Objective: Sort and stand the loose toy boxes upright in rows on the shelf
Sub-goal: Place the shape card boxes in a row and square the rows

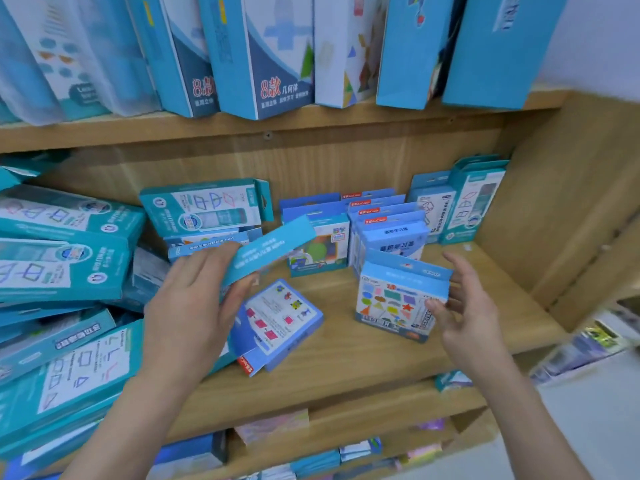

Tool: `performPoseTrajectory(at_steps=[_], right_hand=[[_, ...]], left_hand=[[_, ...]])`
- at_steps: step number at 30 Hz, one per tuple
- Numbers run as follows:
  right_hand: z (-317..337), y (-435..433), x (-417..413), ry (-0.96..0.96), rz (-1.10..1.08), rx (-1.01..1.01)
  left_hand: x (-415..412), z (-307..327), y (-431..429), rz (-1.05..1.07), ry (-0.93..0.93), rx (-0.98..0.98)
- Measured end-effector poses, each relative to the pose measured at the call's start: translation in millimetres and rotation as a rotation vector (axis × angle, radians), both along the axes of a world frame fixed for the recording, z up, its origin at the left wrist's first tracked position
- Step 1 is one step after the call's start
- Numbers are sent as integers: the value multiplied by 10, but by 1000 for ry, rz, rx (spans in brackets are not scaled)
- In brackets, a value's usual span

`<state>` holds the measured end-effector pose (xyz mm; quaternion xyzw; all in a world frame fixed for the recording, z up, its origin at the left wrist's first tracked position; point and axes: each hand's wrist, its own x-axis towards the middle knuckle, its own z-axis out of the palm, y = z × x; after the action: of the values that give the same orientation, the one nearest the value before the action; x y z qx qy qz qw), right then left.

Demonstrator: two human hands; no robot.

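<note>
Left hand [187, 306]: grips long blue cardboard box [273, 245]. Right hand [465, 306]: fingers spread, just beside upright light-blue shapes-printed box [398, 301], wooden shelf [346, 362].

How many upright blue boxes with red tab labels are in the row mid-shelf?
4 in one file: front box, second box, third box, back box. Others may hide behind.
</note>
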<state>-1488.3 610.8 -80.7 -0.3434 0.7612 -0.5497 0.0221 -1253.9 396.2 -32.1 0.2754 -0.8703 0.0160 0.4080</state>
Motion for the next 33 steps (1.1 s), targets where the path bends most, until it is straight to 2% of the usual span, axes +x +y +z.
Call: performPoseTrajectory(at_steps=[3, 8, 11, 14, 16, 19, 20, 22, 26, 27, 28, 30, 32, 33], right_hand=[[-45, 32, -132, 63, -58, 74], [3, 153, -438, 103, -145, 129], [101, 212, -548, 238, -184, 194], [327, 303, -489, 350, -246, 89], [511, 299, -331, 184, -124, -29], [598, 179, -105, -291, 293, -95], [551, 132, -91, -393, 381, -90], [423, 88, -124, -488, 408, -129], [168, 171, -214, -577, 347, -302], [104, 196, -222, -610, 334, -338], [52, 217, -231, -648, 321, -377], [-26, 242, -247, -737, 328, -459], [-107, 245, -245, -820, 346, -504], [-130, 236, -234, -848, 351, -523]], left_hand=[[-162, 228, 163, -77, 75, 109], [-575, 387, 338, -258, 210, 673], [-773, 378, 402, -333, 223, 956], [-862, 373, 502, -371, 154, 1091], [-915, 371, 529, -387, 65, 1135], [-999, 380, 594, -439, -70, 1183], [-1040, 377, 624, -452, -87, 1173], [-1124, 338, 665, -408, -26, 1128], [-1121, 182, 768, -80, 235, 890], [-1067, 121, 850, -62, 301, 915], [-1013, 55, 963, -78, 357, 1009], [-956, -120, 1222, -158, 452, 1317], [-975, -331, 1447, -246, 641, 1592], [-999, -406, 1528, -277, 719, 1661]])
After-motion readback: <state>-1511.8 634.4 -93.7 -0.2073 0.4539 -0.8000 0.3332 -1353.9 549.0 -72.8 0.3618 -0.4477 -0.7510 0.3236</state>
